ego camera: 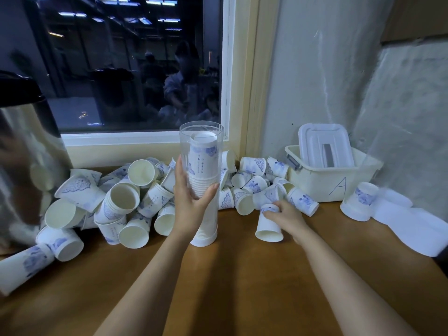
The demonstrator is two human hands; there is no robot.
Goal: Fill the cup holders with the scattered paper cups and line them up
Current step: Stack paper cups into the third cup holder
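We see a clear tube [201,151], the cup holder, standing upright on a brown table [242,287], about in the middle of the view and just in front of the window [121,64]. It is a see-through plastic cylinder, open at the top, and inside it sits a nested stack [202,166] of white paper cups, bottoms up, with blue print on the topmost one. The stack's lowest rims poke out at the tube's foot, touching the table.

Our left hand [191,202] is wrapped around the tube at mid-height, fingers closed round the far side and thumb across the front. Our right hand [286,214] lies curled over the base of one cup [269,226], which rests on the table just right of the tube with its open mouth toward us; the fingers close on its blue-printed end.

Loose cups [126,197] are piled on their sides left of the tube, white with pale cream insides and blue floral print, some nested in twos and threes. More cups [257,183] lie behind the right hand, against the wall. Right of them stands a cream bin [327,183] marked with an A, a white lid [324,144] leaning inside it. A shiny metal urn [24,154] fills the left edge
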